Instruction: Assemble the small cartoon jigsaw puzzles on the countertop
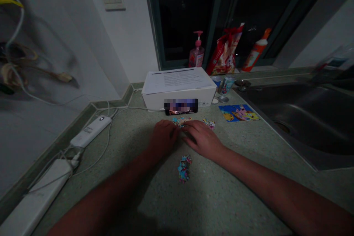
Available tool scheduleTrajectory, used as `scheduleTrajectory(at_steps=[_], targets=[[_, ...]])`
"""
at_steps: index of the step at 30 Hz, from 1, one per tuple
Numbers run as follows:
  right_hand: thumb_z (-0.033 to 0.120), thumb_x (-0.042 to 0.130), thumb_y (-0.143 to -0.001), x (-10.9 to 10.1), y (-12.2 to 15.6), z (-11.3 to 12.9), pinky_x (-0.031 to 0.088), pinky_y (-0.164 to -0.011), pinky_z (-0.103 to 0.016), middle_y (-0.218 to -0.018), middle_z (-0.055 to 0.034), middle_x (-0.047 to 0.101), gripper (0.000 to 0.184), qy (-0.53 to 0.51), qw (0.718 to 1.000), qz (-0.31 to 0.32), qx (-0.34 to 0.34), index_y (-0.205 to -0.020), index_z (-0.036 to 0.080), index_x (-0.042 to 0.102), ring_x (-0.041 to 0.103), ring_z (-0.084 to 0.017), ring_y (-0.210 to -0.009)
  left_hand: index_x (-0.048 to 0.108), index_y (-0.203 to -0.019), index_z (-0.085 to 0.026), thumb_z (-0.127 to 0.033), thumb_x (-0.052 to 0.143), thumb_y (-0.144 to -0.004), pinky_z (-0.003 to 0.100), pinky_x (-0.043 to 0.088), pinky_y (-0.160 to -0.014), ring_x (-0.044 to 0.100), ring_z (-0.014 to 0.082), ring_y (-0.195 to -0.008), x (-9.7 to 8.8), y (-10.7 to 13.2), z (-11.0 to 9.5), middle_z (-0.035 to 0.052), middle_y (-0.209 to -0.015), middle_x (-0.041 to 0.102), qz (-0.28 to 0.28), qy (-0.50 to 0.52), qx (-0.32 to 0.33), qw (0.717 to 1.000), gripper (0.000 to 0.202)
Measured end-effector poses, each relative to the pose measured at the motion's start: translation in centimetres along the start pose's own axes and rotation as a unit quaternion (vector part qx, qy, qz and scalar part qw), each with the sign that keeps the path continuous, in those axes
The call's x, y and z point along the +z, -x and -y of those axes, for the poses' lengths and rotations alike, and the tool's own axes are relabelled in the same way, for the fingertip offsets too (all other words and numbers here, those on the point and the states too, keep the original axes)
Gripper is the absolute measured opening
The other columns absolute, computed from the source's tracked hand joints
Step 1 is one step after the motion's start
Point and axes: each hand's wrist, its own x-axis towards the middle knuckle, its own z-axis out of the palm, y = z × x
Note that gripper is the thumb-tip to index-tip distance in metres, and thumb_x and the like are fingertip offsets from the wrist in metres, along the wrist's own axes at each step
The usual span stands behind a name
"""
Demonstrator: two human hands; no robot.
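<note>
Forearms: bare left forearm (pixel 110 195) enters from the lower left of the frame, bare right forearm (pixel 276 188) from the lower right; both reach toward the centre of the bench (pixel 221 195).

Loose heap: jigsaw pieces (pixel 184 167), multicoloured and mostly blue, lie in a small heap at lower centre, just below and between the wrists.

Left hand: left hand (pixel 163 136) is partly curled, palm down, at the near edge of a jigsaw cluster (pixel 181 121). Any grip on a piece cannot be confirmed.

Right hand: right hand (pixel 203 138) lies palm down, fingers (pixel 188 127) extended left, touching or just beside that cluster. Any grip cannot be confirmed.

Other pieces: second small jigsaw cluster (pixel 208 123) sits just beyond the right hand. Blue cartoon picture card (pixel 238 113) lies further right.

Left side: white power strip (pixel 33 199) and white charger (pixel 91 131) lie along the bench edge, with cables.

Far edge: smartphone (pixel 181 106), its screen pixelated, leans against a white box (pixel 178 97) topped with printed paper.

Beyond: pink pump bottle (pixel 197 53), red bag (pixel 225 51) and drinks can (pixel 226 84). Steel sink (pixel 290 118) occupies the right of the frame.
</note>
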Motion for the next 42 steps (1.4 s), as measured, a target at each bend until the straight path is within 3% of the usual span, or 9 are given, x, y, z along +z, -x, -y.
scheduleTrajectory(at_steps=[8,20,32,38,42], targets=[[0.025,0.066,-0.099,0.4,0.0,-0.3,0.057,-0.102,-0.052,-0.131,-0.0123,0.071,0.027,-0.016,0.999,-0.037,-0.018,-0.127,0.022,0.067,0.067,-0.029,-0.121,0.074,-0.097,-0.02,-0.028,0.055,-0.104,0.041,0.052,-0.095,0.065,0.0237,-0.098,0.0,0.4,0.0,0.007,-0.098,0.074,-0.006,0.098,0.029,0.995,0.022],[0.027,0.063,-0.102,0.1,0.0,-0.4,0.058,-0.099,-0.053,-0.129,-0.0117,0.072,0.022,-0.019,0.999,-0.034,-0.028,-0.122,0.023,0.07,0.068,-0.029,-0.119,0.074,-0.095,-0.02,-0.034,0.05,-0.106,0.041,0.052,-0.093,0.066,0.0236,-0.095,-0.3,0.4,-0.3,0.0082,-0.095,0.074,-0.001,0.111,0.053,0.992,0.03],[0.027,0.064,-0.101,0.2,0.1,-0.6,0.058,-0.099,-0.053,-0.131,-0.0123,0.072,0.023,-0.027,0.998,-0.046,-0.031,-0.122,0.023,0.072,0.068,-0.029,-0.118,0.074,-0.096,-0.02,-0.03,0.051,-0.106,0.041,0.052,-0.096,0.066,0.024,-0.097,-0.2,0.4,-0.1,0.008,-0.097,0.075,-0.002,0.104,0.037,0.994,0.027],[0.027,0.065,-0.102,0.3,0.0,-0.9,0.059,-0.099,-0.05,-0.124,-0.0123,0.074,0.02,-0.034,0.994,-0.102,0.004,-0.12,0.022,0.071,0.07,-0.027,-0.115,0.071,-0.091,-0.02,-0.03,0.05,-0.106,0.04,0.053,-0.091,0.065,0.0238,-0.093,0.2,0.2,0.3,0.0073,-0.092,0.073,-0.034,0.097,-0.018,0.995,0.028],[0.028,0.065,-0.102,0.2,0.1,-1.1,0.06,-0.098,-0.051,-0.125,-0.0134,0.073,0.022,-0.036,0.992,-0.123,0.012,-0.122,0.021,0.071,0.07,-0.028,-0.115,0.07,-0.091,-0.019,-0.03,0.051,-0.105,0.041,0.053,-0.091,0.065,0.0248,-0.094,0.2,0.2,0.3,0.0076,-0.092,0.073,-0.027,0.085,-0.02,0.996,0.027]])
